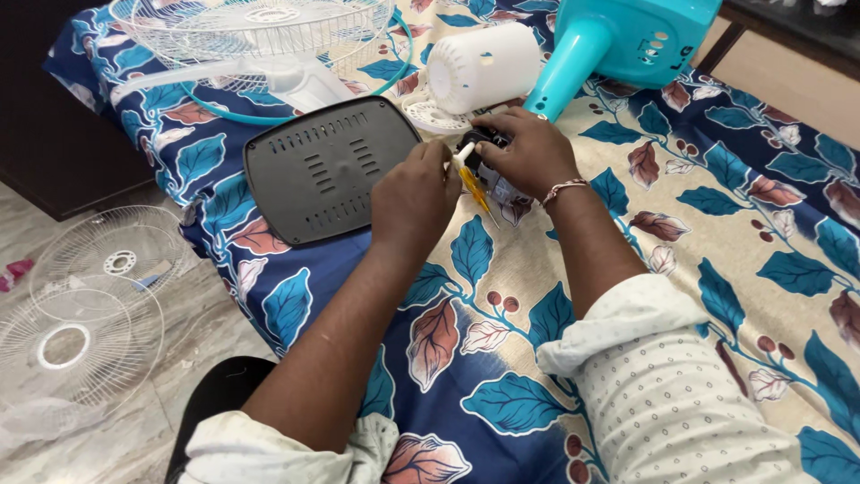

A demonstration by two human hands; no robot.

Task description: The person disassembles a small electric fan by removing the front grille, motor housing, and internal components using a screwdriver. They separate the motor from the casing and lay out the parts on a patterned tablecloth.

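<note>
The left hand (414, 195) gripped a yellow screwdriver (472, 184) while the right hand (528, 151) clasped, apparently steadying, a dark fan part (479, 142) on the bed (717, 233).

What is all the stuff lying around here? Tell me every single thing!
dark grey plastic vented plate: 1, dark grey, on the cloth left of the hands
white wire fan guards: 1 on the cloth at top left; 2 on the floor at left
white plastic cylinder cover: 1, white, above the hands
turquoise plastic fan stand: 1, turquoise, top right
yellow-handled screwdriver: 1, yellow and white, between the hands
small black part: 1, under the right hand, mostly hidden
leaf-patterned cloth: 1, blue and cream, under everything
left hand: 1, on the screwdriver
right hand: 1, beaded bracelet at the wrist, on the black part
</note>
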